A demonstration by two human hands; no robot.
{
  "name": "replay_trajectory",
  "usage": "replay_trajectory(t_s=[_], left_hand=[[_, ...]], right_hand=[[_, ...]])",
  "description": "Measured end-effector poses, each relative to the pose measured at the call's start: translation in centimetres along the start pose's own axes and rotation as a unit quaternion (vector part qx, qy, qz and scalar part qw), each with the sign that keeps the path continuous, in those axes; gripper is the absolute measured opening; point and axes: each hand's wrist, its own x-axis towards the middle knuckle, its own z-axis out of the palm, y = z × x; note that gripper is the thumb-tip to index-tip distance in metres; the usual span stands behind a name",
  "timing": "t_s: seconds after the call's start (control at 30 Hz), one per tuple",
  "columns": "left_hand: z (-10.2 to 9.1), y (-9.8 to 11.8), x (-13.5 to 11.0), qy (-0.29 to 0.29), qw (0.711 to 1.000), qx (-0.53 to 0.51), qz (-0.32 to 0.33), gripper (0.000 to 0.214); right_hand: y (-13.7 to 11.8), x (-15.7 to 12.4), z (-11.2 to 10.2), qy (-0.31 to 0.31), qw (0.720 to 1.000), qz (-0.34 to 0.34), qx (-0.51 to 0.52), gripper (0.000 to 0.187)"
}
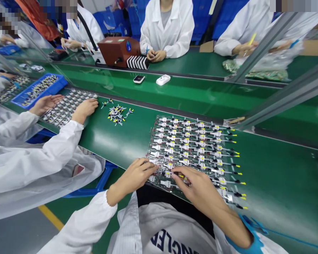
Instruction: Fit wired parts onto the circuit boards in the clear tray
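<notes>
small white part found between two hands, nearer the right

one small white part (167,174) is seen in the near rows of a clear tray (229,197), just left of the tips of the right hand (193,180). its long axis is laid crosswise, roughly from one hand toward the other, and it is approached more closely by the right thumb and forefinger than by the left hand (136,174). the right thumb and forefinger are brought close together; whether the part is pinched cannot be told. the left fingers are bent over the tray's left edge, and their grip cannot be told either.

the tray is filled with rows of like parts, and yellow-tipped leads (236,155) are pointed out past its right side. it is set on a green bench (275,169). farther left, a loose pile of small pieces (117,113) is left on the surface, and beyond it another tray (62,110) is handled by a co-worker's hands (86,109).
</notes>
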Motion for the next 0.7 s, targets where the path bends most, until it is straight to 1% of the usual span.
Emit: replay_trajectory(t_s=[0.17,0.3,0.37,0.4,0.47,0.53,0.6,0.7], left_hand=[[-0.4,-0.7,-0.1,-0.024,1.000,0.008,0.018,0.041],[-0.4,-0.8,-0.2,-0.058,0.998,0.034,0.015,0.057],[-0.5,-0.8,-0.6,-0.060,0.997,0.035,0.022,0.065],[-0.5,-0.9,-0.8,-0.051,0.998,0.031,0.023,0.066],[-0.6,-0.9,-1.5,-0.023,0.999,0.015,0.031,0.058],[-0.7,-1.0,-2.2,-0.004,0.999,-0.004,0.045,0.045],[-0.8,-1.1,-2.6,-0.007,0.998,-0.011,0.061,0.038],[-1.2,-1.2,-2.5,-0.037,0.997,-0.001,0.071,0.041]], right_hand=[[0.2,0.0,0.0,0.000,1.000,0.004,-0.018,0.018],[0.3,0.1,0.1,0.002,1.000,-0.006,-0.020,0.017],[0.4,0.0,0.2,0.007,1.000,-0.011,-0.017,0.018],[0.5,0.0,0.2,0.011,1.000,-0.014,-0.014,0.018],[0.6,-0.1,0.3,0.018,1.000,-0.014,-0.009,0.018],[0.7,-0.2,0.3,0.021,1.000,-0.008,-0.006,0.018],[0.8,-0.3,0.3,0.019,1.000,0.002,-0.006,0.016],[0.6,-0.2,0.2,0.010,1.000,0.008,-0.006,0.015]])
